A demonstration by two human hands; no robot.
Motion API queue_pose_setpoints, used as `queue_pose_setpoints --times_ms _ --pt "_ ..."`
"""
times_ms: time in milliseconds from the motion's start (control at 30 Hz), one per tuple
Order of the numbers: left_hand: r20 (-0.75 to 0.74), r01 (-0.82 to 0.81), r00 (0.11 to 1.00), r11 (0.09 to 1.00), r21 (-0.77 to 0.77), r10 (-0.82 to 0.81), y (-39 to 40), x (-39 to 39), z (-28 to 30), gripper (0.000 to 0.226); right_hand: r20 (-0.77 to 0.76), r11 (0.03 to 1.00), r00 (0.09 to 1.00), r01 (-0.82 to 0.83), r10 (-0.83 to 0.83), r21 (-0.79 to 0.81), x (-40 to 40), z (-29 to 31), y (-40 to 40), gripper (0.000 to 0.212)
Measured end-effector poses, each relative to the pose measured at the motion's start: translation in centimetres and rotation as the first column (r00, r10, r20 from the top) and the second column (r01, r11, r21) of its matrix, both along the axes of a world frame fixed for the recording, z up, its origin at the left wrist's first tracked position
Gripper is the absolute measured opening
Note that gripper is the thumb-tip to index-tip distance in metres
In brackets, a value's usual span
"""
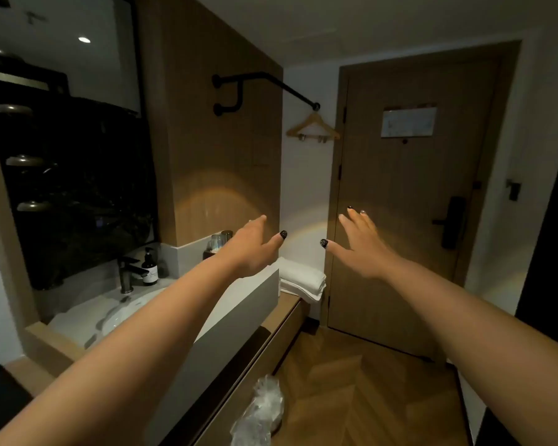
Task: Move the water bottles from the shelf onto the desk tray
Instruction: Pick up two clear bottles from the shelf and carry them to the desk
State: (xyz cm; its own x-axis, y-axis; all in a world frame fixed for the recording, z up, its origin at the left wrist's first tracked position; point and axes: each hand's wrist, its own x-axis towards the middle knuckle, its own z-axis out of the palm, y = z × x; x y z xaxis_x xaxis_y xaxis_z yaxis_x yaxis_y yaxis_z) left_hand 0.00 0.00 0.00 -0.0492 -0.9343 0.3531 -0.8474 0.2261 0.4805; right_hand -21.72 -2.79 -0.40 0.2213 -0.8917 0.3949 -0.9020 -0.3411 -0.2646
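Two bare hands reach forward, palms down: the left hand (250, 249) over the grey tabletop (239, 304), the right hand (363, 244) before the wooden door (409, 201). Both hands' fingers (355, 217) are spread and hold nothing. No water bottle can be made out; one dark pump bottle (150, 268) stands upright beside the faucet (128, 272), and one stack of folded white towels (302, 280) lies nearby.

Both hands, the left hand (250, 249) and the right hand (363, 244), are stretched out with fingers spread and nothing in them, and the air between them is free. Under the left arm the bench (239, 304) runs along the wall, crowded at the back by a tap (128, 272), a soap bottle (150, 268) and some glasses (218, 241). Folded towels (302, 280) fill the low ledge beyond. Ahead, the shut door (406, 201) blocks the way; a hanger (313, 127) hangs from the rail (268, 83) overhead. A plastic-lined bin (261, 413) sits on the open floor (368, 391).
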Motion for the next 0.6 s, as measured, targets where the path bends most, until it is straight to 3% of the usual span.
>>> queue_pose_setpoints --times_ms 300,600 --pt "0.125 0.051 0.991 0.999 0.021 -0.053 -9.2 -0.7 -2.4 0.071 0.041 0.998 0.998 -0.051 0.050 0.027 -0.3 -2.5 -7.6 0.070" --pt "0.054 0.064 0.996 0.990 0.130 -0.071 -25.7 -0.1 -4.8 0.066 0.023 0.999 1.000 -0.014 0.013 0.050 -1.0 -3.9 -22.3 0.070"
